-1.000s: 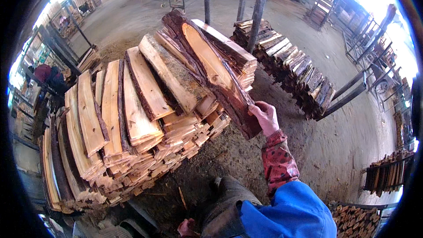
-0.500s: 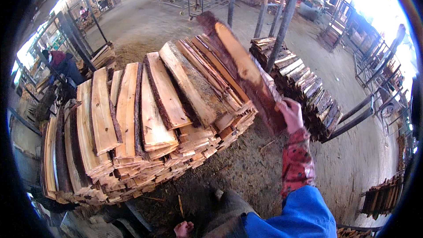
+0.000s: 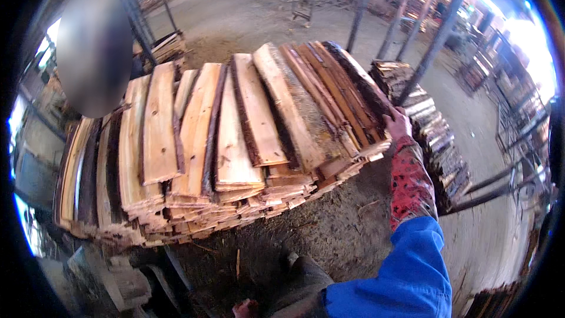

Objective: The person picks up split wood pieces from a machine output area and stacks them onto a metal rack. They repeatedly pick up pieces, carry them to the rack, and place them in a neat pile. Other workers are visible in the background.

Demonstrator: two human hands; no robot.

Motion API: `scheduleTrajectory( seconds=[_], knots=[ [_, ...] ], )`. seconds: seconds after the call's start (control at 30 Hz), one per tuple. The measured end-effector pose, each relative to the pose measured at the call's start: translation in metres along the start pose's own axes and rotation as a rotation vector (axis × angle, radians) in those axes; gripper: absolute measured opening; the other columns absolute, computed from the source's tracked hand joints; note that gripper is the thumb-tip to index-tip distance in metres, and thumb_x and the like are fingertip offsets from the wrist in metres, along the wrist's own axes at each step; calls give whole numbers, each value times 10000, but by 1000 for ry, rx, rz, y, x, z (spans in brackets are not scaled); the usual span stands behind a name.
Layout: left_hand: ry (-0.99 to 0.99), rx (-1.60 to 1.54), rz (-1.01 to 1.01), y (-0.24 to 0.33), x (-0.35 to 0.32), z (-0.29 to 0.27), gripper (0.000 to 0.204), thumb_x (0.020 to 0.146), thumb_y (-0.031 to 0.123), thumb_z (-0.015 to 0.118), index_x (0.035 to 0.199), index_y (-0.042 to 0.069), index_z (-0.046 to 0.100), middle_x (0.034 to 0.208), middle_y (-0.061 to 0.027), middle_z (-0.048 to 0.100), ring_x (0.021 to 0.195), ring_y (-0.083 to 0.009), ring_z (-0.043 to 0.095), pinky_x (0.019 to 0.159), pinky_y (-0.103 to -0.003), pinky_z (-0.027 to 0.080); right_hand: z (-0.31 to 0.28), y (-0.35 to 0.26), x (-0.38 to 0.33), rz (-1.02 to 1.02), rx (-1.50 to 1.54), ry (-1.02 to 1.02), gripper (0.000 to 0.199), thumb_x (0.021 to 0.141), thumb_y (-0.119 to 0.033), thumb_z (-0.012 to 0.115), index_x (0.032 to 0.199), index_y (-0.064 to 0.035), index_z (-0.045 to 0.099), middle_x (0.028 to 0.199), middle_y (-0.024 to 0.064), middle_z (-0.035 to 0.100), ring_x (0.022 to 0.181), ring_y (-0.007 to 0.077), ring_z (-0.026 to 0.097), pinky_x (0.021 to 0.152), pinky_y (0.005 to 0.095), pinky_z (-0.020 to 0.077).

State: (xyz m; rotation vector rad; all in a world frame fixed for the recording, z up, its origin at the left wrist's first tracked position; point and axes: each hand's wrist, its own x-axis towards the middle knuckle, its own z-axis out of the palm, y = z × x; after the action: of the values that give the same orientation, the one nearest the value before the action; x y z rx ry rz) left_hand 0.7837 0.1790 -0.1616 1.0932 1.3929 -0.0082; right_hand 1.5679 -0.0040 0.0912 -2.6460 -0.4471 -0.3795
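Observation:
A big pile of rough-sawn wooden slabs [image 3: 235, 141] fills the middle of the head view, pale faces up and bark along the edges. On its right edge lies a long dark bark-edged slab [image 3: 359, 82], flat on the pile. My right hand [image 3: 397, 123], in a red patterned sleeve under a blue one, holds the near end of that slab. My left hand [image 3: 244, 307] hangs low at the bottom edge, away from the wood. Only a small part of it shows, and I cannot tell whether it holds anything.
A lower stack of short wood pieces [image 3: 438, 141] runs along the right, behind slanted metal posts [image 3: 435, 41]. Another person [image 3: 94, 53] stands at the far left behind the pile. Sawdust-covered ground [image 3: 341, 229] lies in front. Metal racks [image 3: 512, 112] stand at the right.
The bark-edged slab, raised and tilted over the pile before, has come down flat onto the pile's right side. My right hand stayed on its near end.

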Motion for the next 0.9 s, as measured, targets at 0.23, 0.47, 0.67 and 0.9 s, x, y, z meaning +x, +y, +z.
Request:
scheduleTrajectory(
  seconds=[0.23, 0.47, 0.67, 0.9],
  knots=[
    [-10, -404, -121, 29, -23, 1, 184, 777, 145, 667, 746, -32, 625, 693, -105, 625, 584, -205, 599, 505, -331, 480, 53, 139, 61, -205, 405, -15, 323, 844, -191, 573, 1132, -45, 586, 1081, 171, 595, 960, 271, 569, 859, 350, 439],
    [269, -583, -106, -8, -65, 3, 171, 767, 155, 662, 754, -13, 635, 663, -97, 626, 567, -203, 600, 516, -318, 499, 71, 13, 12, -427, 267, 60, 332, 867, -220, 547, 1067, 44, 556, 986, 199, 606, 851, 276, 578, 744, 371, 471],
    [283, 3, 71, 11, -62, -4, 166, 734, 178, 660, 692, 19, 641, 626, -80, 616, 537, -191, 595, 503, -312, 488, 53, -164, -123, -583, 557, 9, 299, 858, -215, 556, 1020, 37, 559, 930, 193, 607, 784, 260, 576, 673, 369, 464],
    [268, -340, -152, 6, -84, -30, 160, 728, 171, 644, 662, 25, 633, 634, -74, 619, 556, -187, 599, 497, -312, 477, 88, -264, -265, -623, 731, -455, 264, 848, -208, 567, 966, 28, 563, 864, 185, 609, 707, 241, 573, 591, 367, 456]
  ],
)
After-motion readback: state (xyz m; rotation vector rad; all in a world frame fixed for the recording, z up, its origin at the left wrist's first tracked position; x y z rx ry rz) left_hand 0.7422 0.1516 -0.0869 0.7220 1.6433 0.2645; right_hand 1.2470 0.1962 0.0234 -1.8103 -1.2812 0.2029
